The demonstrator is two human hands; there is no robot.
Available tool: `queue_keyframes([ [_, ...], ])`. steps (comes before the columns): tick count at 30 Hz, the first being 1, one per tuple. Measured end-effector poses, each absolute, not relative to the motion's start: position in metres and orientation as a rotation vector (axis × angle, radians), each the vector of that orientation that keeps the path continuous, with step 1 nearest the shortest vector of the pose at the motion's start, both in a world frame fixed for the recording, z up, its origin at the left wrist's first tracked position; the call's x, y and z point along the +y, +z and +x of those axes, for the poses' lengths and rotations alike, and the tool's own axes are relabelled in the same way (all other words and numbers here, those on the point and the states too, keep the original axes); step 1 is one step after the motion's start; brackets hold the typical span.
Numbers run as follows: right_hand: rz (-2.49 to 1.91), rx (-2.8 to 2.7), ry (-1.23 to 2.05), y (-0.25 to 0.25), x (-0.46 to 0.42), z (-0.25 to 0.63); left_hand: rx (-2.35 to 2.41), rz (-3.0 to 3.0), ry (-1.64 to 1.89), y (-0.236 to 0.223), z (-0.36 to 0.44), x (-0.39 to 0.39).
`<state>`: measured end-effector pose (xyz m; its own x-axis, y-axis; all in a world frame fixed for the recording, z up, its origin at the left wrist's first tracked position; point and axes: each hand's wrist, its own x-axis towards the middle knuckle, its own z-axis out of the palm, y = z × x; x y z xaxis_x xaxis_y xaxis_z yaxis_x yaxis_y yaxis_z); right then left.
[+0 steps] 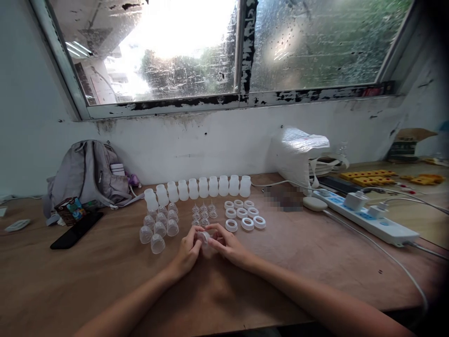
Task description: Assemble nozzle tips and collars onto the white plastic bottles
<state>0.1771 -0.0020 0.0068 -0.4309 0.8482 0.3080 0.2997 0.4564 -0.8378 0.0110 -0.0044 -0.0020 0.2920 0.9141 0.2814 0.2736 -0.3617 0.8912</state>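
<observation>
From the head, the surface (315,243) is viewed forward and downward; the window (196,70) is faced at twelve o'clock, left hand (189,250) and right hand (228,244) closely framed towards six.

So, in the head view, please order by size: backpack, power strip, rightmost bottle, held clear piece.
1. Backpack
2. Power strip
3. Rightmost bottle
Held clear piece: partly hidden, so unranked.

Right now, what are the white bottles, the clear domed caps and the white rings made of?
Bottles: probably plastic, matte; they look cloudy white.
Domed caps: likely hard plastic, shiny; they're see-through with small glints.
Rings: perhaps plastic, smooth; they're evenly white, no grain shows.
</observation>
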Motion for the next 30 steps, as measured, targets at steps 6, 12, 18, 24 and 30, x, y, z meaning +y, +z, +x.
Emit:
queue_keyframes([
  [6,-0.948,-2.075,0.822,0.0,0.003,0.177,0.966,1.567,1.057,-0.012,0.01,0.004],
  [12,-0.876,-2.204,0.686,-0.004,-0.002,0.178,0.93,1.65,0.955,-0.001,0.012,-0.006],
  [18,-0.838,-2.308,0.628,0.003,-0.003,0.182,1.073,2.007,0.83,0.019,0.003,-0.007],
  [24,-0.807,-2.288,0.607,0.017,0.005,0.191,1.066,2.371,0.684,0.049,-0.007,-0.009],
  [30,-0.971,-2.053,0.483,0.015,0.02,0.202,1.335,2.506,1.097,0.069,-0.056,0.032],
])
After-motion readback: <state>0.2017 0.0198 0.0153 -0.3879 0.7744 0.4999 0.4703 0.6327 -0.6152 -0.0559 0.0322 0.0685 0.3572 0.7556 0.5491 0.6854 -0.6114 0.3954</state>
